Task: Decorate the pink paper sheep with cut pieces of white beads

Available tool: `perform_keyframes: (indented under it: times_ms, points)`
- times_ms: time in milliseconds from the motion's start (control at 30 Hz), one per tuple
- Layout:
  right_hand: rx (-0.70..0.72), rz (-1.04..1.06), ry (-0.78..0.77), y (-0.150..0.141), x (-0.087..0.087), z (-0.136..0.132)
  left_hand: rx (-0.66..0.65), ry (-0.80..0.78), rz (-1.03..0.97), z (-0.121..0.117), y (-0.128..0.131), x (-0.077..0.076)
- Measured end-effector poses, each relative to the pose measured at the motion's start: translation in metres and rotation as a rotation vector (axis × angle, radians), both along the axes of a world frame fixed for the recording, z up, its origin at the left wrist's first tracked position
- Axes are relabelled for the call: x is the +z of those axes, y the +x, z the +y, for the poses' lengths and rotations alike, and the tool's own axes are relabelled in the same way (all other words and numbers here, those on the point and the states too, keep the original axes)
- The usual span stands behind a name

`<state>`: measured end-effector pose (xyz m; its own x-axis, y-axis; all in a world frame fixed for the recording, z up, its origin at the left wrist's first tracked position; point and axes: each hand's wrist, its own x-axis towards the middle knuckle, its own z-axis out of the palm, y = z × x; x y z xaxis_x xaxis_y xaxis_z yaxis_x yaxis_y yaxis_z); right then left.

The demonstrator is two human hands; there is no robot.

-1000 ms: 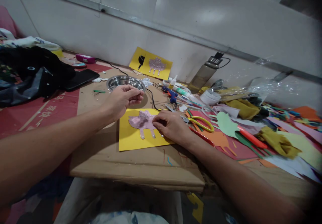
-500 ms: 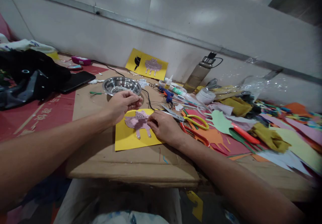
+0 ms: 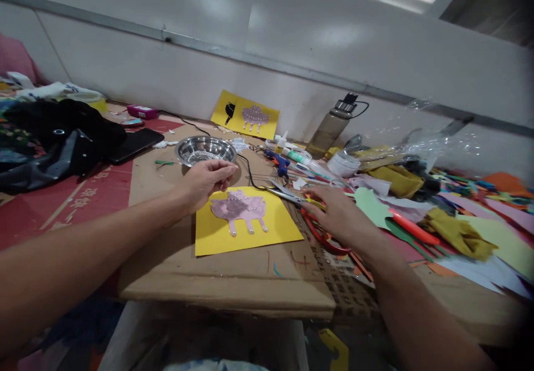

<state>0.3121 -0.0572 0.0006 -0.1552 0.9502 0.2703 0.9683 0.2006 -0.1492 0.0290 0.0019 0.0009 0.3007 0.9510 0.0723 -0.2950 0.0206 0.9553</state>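
My left hand (image 3: 209,184) is closed in a pinch above the upper left edge of a yellow card (image 3: 273,232); whatever its fingertips hold is too small to make out. On the card lies a pink cutout (image 3: 242,207) with pearl-like beads along its top and at its leg ends. My right hand (image 3: 340,212) is over the handles of a pair of scissors (image 3: 290,194), thumb and fingers apart, with a bit of yellow handle showing between them. Below that hand, a red-handled tool (image 3: 319,236) is partly covered.
Behind my left hand sits a metal bowl (image 3: 204,147). A blue glue gun (image 3: 278,162) lies behind the scissors. A finished-looking yellow card (image 3: 246,114) leans at the wall near a bottle (image 3: 331,126). Paper scraps (image 3: 463,235) crowd the right; a black bag (image 3: 62,132) is left.
My right hand has lifted off the pink cutout and moved right to the scissors, uncovering the card's right side. My left hand keeps its pinch near the bowl. The view has shifted slightly.
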Motion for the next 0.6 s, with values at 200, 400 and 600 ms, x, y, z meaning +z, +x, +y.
perform_keyframes:
  times_ms: [200, 400, 600]
  points:
    - [-0.027, -0.242, -0.130, 0.014, -0.018, -0.009, 0.017, -0.023, -0.023, 0.002, 0.001, -0.002]
    - [-0.033, -0.239, -0.170, 0.021, -0.011, -0.007, 0.030, -0.068, -0.047, 0.000, 0.001, 0.001]
    - [0.021, 0.005, -0.013, 0.031, -0.011, -0.013, 0.014, -0.069, -0.044, -0.001, 0.002, 0.000]
